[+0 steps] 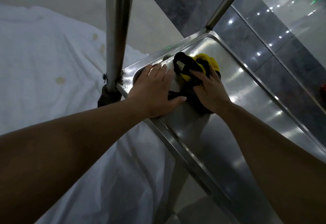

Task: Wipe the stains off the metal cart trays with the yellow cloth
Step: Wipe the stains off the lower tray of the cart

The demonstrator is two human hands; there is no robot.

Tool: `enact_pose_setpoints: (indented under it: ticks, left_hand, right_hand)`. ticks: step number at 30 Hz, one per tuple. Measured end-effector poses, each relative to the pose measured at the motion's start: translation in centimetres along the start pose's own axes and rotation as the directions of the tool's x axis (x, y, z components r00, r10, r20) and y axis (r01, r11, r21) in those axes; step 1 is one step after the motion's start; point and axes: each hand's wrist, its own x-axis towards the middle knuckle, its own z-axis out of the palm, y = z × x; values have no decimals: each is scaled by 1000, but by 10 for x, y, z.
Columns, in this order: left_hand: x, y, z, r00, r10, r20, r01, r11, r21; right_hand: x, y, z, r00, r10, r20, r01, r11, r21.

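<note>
A shiny metal cart tray (250,89) runs diagonally from the centre to the lower right. On its near-left end lies a bunched yellow cloth (210,61) with black parts and a small label. My right hand (210,91) presses down on the cloth, fingers spread over it. My left hand (155,86) lies flat with straight fingers on the tray's left corner and rim, its thumb reaching toward the cloth.
A thick metal cart post (118,29) rises at the tray's left corner and a thinner post (227,1) at the far corner. White stained bedding (53,61) lies to the left. A dark glossy tiled wall (264,35) stands behind the tray.
</note>
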Motion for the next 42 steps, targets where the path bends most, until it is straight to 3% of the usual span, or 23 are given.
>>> enact_pose_setpoints:
  ticks: [9, 16, 19, 22, 25, 28, 32, 36, 39, 42]
  left_hand:
    - [2, 0, 4, 1000, 3, 1, -3, 1000, -22]
    - [4, 2, 6, 1000, -11, -14, 10, 1000, -13]
    - [5, 4, 7, 1000, -9, -18, 9, 1000, -22]
    - [5, 6, 8, 1000, -3, -18, 2, 999, -32]
    - [5, 7, 6, 1000, 7, -20, -8, 1000, -23]
    - [6, 7, 4, 1000, 6, -18, -6, 1000, -5]
    - [4, 11, -4, 999, 30, -35, -30, 1000, 9]
    - [-10, 16, -18, 992, 93, -84, -101, 990, -103]
    - [-25, 16, -32, 990, 110, 87, -92, 979, -183]
    - [-57, 13, -51, 957, 155, 247, -89, 962, -258]
  right_hand:
    - [63, 30, -10, 961, 275, -17, -276, 961, -27]
    - [-18, 132, -33, 711, 692, -124, -677, 721, 145]
    - [-51, 149, -29, 602, 783, -159, -765, 622, 165]
    - [-55, 129, -25, 564, 813, -143, -790, 582, 192]
    - [-62, 84, -17, 652, 746, -137, -732, 666, 143]
    - [-85, 35, -6, 819, 549, -168, -550, 834, 46]
    - [-118, -8, 4, 945, 292, -146, -303, 952, -54]
    - [-128, -17, 1, 980, 185, -80, -189, 980, -55]
    - [-127, -22, -11, 982, 189, -26, -190, 981, -45]
    - [-134, -43, -30, 971, 236, -35, -233, 969, 81]
